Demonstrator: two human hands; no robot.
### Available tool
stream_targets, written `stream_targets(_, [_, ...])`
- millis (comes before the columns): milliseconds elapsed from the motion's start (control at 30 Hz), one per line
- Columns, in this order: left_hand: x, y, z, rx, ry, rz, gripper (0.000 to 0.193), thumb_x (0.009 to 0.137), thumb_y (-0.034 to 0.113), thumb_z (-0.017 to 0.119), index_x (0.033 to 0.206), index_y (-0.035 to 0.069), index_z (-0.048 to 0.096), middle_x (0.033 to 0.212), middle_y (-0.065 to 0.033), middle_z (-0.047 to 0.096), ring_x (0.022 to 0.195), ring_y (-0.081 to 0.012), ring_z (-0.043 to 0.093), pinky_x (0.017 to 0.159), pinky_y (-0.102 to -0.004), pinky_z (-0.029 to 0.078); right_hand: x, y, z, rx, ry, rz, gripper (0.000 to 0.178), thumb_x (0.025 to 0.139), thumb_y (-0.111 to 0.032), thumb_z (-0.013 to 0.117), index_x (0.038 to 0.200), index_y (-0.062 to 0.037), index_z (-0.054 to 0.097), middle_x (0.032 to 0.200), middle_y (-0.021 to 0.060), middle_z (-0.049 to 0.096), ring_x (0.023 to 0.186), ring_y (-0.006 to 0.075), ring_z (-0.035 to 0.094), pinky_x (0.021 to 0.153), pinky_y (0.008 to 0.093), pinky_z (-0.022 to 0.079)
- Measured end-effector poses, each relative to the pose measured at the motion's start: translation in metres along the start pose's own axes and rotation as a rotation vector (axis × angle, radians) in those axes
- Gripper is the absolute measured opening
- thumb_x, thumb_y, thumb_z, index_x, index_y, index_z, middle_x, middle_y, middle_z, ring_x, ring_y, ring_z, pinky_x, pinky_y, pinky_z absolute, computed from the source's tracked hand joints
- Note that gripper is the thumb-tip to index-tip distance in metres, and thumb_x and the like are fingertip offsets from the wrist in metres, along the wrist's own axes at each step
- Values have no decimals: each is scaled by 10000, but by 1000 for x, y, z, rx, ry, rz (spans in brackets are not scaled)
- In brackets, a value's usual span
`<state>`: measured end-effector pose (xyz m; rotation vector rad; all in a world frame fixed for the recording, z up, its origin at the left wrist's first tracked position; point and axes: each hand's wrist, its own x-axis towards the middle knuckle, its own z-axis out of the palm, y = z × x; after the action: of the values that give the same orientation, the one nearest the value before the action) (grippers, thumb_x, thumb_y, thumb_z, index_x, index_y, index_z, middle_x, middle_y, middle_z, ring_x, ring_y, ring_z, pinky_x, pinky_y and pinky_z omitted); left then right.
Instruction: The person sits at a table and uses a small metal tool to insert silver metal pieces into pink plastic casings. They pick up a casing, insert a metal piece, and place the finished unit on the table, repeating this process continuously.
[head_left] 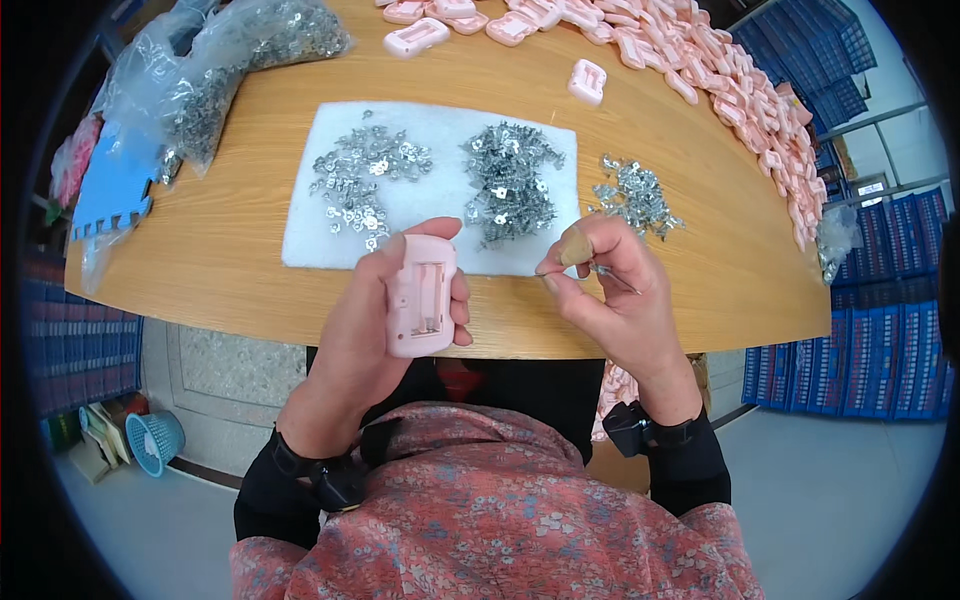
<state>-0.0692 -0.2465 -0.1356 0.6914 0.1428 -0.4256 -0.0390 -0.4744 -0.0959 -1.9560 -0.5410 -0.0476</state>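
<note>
My left hand is closed round a pink plastic casing, held upright with its open battery compartment facing up at me. Some metal shows at the lower end of that compartment. To the right, my right hand pinches a small metal battery contact between thumb and index finger, mostly hidden by the fingertips. More thin metal shows within the curled fingers. A tan cover wraps the index finger. Just beyond both hands, a white foam mat carries two piles of metal contacts, a left pile and a right pile.
Loose metal contacts lie right of the mat. A single pink casing rests before a large heap of casings. Plastic bags of metal parts and a blue foam piece sit at left. Blue crates stand beyond the table.
</note>
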Motion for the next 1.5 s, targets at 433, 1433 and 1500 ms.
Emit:
stream_targets(433, [3, -9, 0, -135, -97, -120, 635, 1058, 478, 219, 1408, -5, 438, 1018, -143, 672, 868, -247, 687, 751, -452, 607, 14, -24, 33, -158, -24, -122, 170, 805, -33, 738, 914, -30, 608, 865, 86, 634, 769, 248, 649, 646, 339, 525])
stream_targets(1433, [15, -14, 14, 55, 19, -204, 523, 1062, 458, 246, 1330, 70, 472, 964, -80, 644, 839, -201, 666, 748, -398, 603, 5, -17, 48, -553, 13, -318, 260, 708, 54, 732, 898, -55, 591, 802, 82, 613, 764, 293, 592, 632, 382, 496])
stream_targets(1500, [17, -16, 9, 30, 8, -222, 529, 1063, 463, 245, 1345, 69, 459, 946, -86, 645, 824, -200, 665, 746, -412, 602, 4, -19, 45, -507, -9, -267, 264, 711, 28, 722, 935, -50, 607, 835, 103, 632, 786, 301, 596, 643, 390, 508])
